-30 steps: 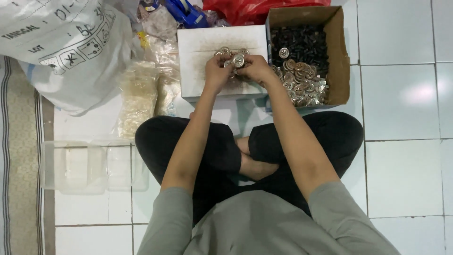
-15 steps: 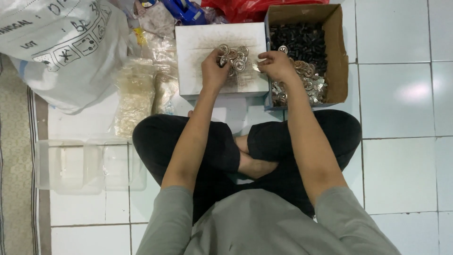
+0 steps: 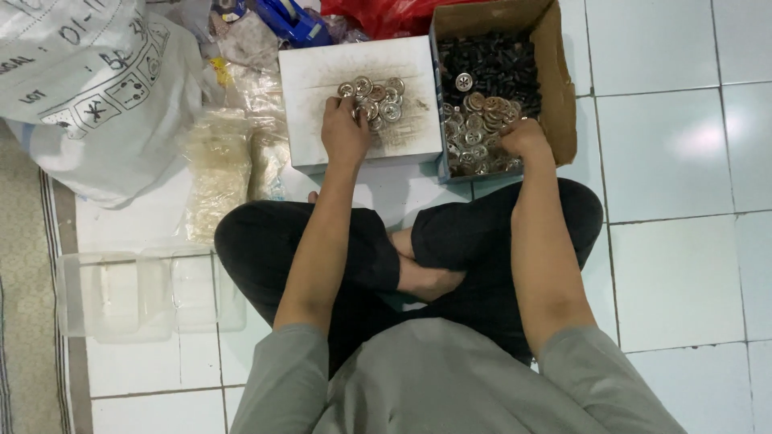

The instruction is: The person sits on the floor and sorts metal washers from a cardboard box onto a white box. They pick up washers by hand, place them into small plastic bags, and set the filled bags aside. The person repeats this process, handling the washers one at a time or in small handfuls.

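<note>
I sit cross-legged on a white tiled floor. A white box (image 3: 322,72) in front of me serves as a work surface, with several round silver metal discs (image 3: 378,96) lying on it. My left hand (image 3: 344,130) rests on that box, fingers curled at the edge of the discs. To the right stands a brown cardboard box (image 3: 559,80) holding a heap of silver discs (image 3: 474,128) in front and small black parts (image 3: 498,60) behind. My right hand (image 3: 524,138) reaches into that heap; whether it grips any disc is hidden.
A large white printed sack (image 3: 88,88) lies at the far left. Clear plastic bags of small pale parts (image 3: 217,169) sit beside the white box. An empty clear plastic container (image 3: 145,293) stands by my left knee. A blue tape dispenser (image 3: 293,20) and red bag (image 3: 378,12) lie behind.
My right hand left the white box and moved right into the cardboard box's heap of discs. My left hand stayed on the white box with the discs.
</note>
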